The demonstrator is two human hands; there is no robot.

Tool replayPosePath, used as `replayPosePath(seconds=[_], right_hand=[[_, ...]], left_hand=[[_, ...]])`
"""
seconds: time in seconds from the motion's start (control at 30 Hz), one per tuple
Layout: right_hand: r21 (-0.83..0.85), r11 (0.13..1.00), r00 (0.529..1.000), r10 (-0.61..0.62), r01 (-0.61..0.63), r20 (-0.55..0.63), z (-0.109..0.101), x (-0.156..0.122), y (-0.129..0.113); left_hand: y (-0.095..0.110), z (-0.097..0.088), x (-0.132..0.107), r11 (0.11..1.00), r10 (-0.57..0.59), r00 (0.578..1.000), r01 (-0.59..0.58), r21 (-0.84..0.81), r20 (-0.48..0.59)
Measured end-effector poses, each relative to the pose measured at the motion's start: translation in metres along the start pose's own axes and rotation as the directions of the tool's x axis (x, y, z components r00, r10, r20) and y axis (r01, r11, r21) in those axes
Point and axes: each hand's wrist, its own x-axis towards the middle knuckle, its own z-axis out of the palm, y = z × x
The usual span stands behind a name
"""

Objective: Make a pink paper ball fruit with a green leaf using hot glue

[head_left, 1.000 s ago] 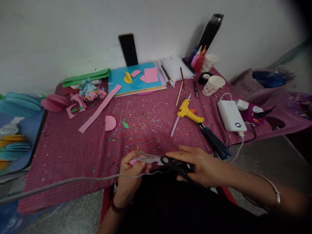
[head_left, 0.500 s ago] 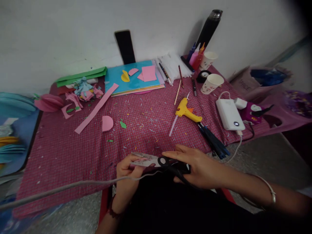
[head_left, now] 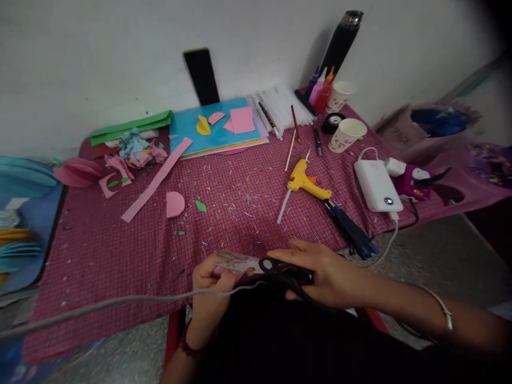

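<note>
Near the table's front edge, my left hand (head_left: 212, 285) pinches a piece of pink paper (head_left: 221, 271), partly hidden by the fingers. My right hand (head_left: 320, 272) grips black-handled scissors (head_left: 269, 265), whose blades point left and lie over the pink paper. How far apart the blades are is hard to make out. Further up the cloth lie a folded pink paper half-circle (head_left: 175, 205), a small green paper piece (head_left: 200, 206) and a long pink paper strip (head_left: 158, 180).
A yellow glue gun (head_left: 308, 180) lies right of centre beside dark blue sticks (head_left: 354, 230). Paper cups (head_left: 347, 134), a white power bank (head_left: 377, 186) and a phone (head_left: 202, 77) stand or lie further back. A grey cable (head_left: 120, 303) crosses the view, in front of my left hand.
The view has shifted slightly. Both hands keep nearly the same place, and less pink paper shows between the scissor blades.
</note>
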Motion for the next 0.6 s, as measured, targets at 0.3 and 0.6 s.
replayPosePath(seconds=[0.3, 0.6], right_hand=[[-0.022, 0.999, 0.999, -0.036, 0.036, 0.005, -0.005, -0.001, 0.004], [-0.157, 0.984, 0.996, 0.089, -0.085, 0.021, -0.014, -0.003, -0.005]], left_hand=[[0.005, 0.001, -0.002, 0.979, -0.171, 0.976, 0.184, -0.089, 0.133], [0.003, -0.003, 0.002, 0.979, -0.188, 0.973, 0.196, -0.049, 0.135]])
